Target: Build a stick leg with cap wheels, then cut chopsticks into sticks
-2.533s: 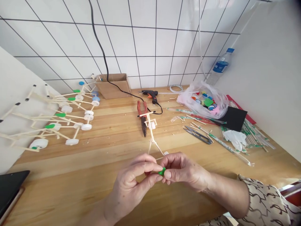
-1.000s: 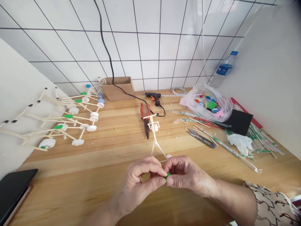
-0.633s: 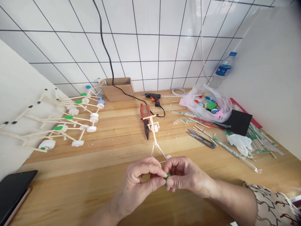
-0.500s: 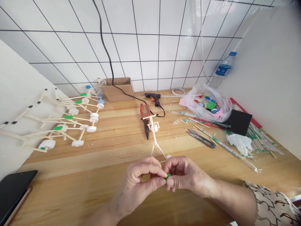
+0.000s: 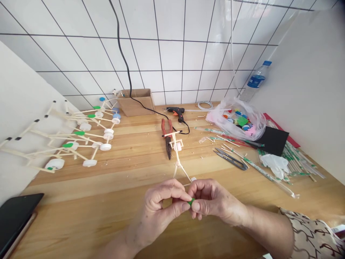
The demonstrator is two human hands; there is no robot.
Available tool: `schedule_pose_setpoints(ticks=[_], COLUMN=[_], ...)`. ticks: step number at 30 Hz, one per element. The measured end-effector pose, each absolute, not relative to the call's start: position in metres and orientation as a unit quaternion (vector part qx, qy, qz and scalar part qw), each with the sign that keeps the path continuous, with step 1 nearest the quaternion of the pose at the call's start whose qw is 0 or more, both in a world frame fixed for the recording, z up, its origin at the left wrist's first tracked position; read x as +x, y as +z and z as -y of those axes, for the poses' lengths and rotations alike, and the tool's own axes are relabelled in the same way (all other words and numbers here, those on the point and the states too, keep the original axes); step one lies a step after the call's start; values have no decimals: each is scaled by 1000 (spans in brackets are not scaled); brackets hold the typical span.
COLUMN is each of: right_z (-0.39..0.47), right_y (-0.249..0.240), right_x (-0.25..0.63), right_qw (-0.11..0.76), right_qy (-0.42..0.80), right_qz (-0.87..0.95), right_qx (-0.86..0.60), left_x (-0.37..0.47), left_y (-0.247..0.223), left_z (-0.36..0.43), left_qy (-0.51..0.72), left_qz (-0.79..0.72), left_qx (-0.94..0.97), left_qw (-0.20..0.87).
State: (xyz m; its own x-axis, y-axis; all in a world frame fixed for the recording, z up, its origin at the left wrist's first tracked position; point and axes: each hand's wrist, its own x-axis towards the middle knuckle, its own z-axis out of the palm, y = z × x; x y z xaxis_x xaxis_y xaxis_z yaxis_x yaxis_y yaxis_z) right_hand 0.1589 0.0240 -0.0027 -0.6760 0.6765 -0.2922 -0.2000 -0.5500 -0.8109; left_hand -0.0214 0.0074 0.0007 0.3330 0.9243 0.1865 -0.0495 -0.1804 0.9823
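Observation:
Between my fingertips is a small green piece [image 5: 191,201], mostly covered by them. My left hand [image 5: 164,208] pinches it from the left with thumb and forefinger. From the right, my right hand [image 5: 211,201] grips the same piece with its fingers curled. Just beyond my hands, a stick frame [image 5: 177,158] with a white wheel lies on the wooden table [image 5: 129,201], its near end partly hidden behind my fingers. Red-handled pliers [image 5: 167,138] lie beside the frame's far end.
Several stick models with white wheels [image 5: 90,163] stand at the left, near a dark phone [image 5: 20,216]. Farther back are a cardboard box [image 5: 137,104] and glue gun [image 5: 176,110]. Rightward lie a bag of caps [image 5: 234,118], snips [image 5: 231,159], wrapped sticks and a bottle [image 5: 254,81].
The view has shifted very slightly. Both hands stay in nearly the same place, and a bit more of the green piece's face shows between the fingertips.

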Motion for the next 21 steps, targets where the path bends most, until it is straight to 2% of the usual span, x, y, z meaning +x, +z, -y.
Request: schedule_pose_setpoints(ticks=[9,21], right_z=[-25,-24], right_y=[-1,-2], right_x=[160,159], right_qw=[251,251], right_qy=[814,822], right_qz=[416,397], right_qx=[-317,-321], left_x=[-21,-21], left_y=[1,-2], left_z=[-7,-9], left_qy=[460,449], left_qz=[-356,-352], left_qx=[628,602], left_qw=[517,558])
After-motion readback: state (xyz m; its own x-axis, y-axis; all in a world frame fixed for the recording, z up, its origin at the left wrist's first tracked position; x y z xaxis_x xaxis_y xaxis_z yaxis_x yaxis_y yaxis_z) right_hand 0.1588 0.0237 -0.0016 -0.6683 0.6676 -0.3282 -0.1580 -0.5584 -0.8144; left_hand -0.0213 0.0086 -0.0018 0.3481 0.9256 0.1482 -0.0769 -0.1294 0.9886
